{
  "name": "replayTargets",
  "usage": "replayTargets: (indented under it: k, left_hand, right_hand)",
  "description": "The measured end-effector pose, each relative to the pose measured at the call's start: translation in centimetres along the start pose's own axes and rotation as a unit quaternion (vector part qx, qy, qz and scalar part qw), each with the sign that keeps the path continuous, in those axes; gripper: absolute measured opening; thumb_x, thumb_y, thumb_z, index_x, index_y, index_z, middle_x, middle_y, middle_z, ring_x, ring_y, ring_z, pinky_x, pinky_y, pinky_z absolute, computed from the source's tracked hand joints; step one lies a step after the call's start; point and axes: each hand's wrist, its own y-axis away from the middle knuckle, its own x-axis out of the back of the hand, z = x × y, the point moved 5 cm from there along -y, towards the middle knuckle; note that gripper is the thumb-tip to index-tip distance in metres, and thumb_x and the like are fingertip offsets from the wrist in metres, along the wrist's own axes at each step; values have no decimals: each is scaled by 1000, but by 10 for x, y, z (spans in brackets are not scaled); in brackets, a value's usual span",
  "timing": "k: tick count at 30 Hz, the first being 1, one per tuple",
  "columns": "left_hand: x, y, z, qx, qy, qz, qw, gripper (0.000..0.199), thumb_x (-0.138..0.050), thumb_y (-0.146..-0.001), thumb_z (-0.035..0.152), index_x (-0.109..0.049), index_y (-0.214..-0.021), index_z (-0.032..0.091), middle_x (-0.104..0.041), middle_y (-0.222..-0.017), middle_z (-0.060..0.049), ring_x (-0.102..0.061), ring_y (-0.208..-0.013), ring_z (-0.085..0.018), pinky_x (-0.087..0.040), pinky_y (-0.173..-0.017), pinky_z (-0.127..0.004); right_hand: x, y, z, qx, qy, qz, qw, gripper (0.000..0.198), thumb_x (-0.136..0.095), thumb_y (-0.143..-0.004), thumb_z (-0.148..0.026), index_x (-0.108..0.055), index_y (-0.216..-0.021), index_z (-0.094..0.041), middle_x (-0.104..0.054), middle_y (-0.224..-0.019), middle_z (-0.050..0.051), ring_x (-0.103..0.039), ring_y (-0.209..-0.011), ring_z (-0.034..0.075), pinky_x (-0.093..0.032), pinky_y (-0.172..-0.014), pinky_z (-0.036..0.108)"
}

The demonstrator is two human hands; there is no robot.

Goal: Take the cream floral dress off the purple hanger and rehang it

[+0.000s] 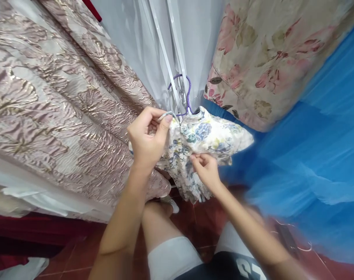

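A small white garment with blue and yellow flowers [214,134] hangs upright in front of me on a purple wire hanger [189,87]. At its neckline, my left hand [149,134] is closed, thumb and fingers pinching a pale grey looped band or edge. Whether that band belongs to the collar I cannot tell. Lower down, on the garment's front, my right hand [205,167] is closed in a pinch on the fabric. The garment's lower edge hangs in gathered folds between and below my hands.
Pale metal rods [162,42] run up behind the hanger. To the left hangs pink and gold brocade cloth [57,89]. Floral cloth [270,58] and blue sheer fabric [305,163] hang to the right. Below lies a red tiled floor [194,221], with my legs over it.
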Motion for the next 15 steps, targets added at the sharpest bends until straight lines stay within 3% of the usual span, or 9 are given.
replayTargets:
  k: [3,7,11,15]
  left_hand:
    - [-9,11,-5,14,16,-45,999,14,-68,-97,30,-68,-92,17,-65,-77,1,-59,-67,-11,-48,-62,-23]
    - [-17,23,-9,37,29,-71,996,14,-69,-96,31,-70,-93,17,-69,-83,-2,-62,-72,-13,-49,-64,-23]
    - [-22,27,-5,36,42,-76,996,14,-67,-96,31,-70,-93,18,-70,-85,-3,-63,-74,-14,-50,-66,-24]
    - [-24,32,-1,24,42,-58,997,12,-67,-97,30,-69,-94,18,-68,-83,-1,-62,-74,-14,-49,-66,-24]
  right_hand:
    - [3,-4,-37,52,-24,-8,998,31,-63,-91,-47,-65,-80,-18,-51,-52,-5,-45,-46,11,-34,-49,25]
    - [5,-24,-74,87,41,-16,995,23,-67,-91,-42,-67,-94,-18,-52,-52,-6,-49,-48,12,-38,-53,26]
    - [0,-37,-83,133,97,-7,986,16,-67,-91,-32,-62,-84,-19,-51,-51,-7,-45,-47,11,-35,-53,26]
    - [-5,-36,-80,144,39,5,989,17,-64,-89,-28,-57,-76,-20,-48,-52,-7,-43,-47,10,-33,-50,24]
